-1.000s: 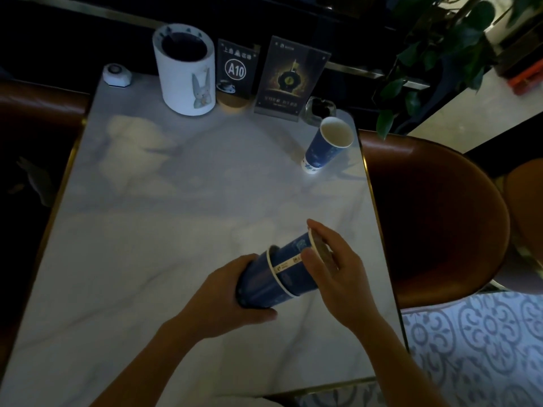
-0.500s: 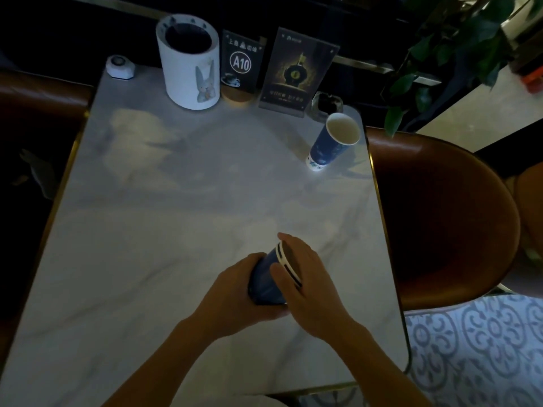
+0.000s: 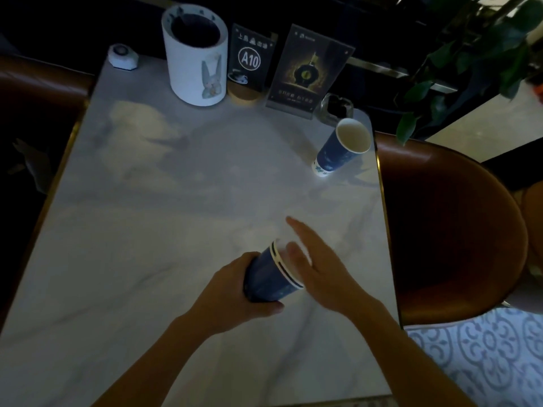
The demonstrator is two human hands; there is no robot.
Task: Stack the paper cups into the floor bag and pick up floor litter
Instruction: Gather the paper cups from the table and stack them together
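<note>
Our left hand (image 3: 235,286) grips the nested dark-blue paper cups (image 3: 271,277); our right hand (image 3: 320,268), fingers spread and empty, should next fetch the lone blue paper cup (image 3: 338,152) near the surface's (image 3: 147,230) far right corner.

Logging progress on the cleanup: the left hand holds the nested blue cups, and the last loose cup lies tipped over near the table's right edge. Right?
Not quite. In the head view the loose cup stands upright near the table's right edge, not tipped over. The left hand does hold the nested blue cups.
</note>
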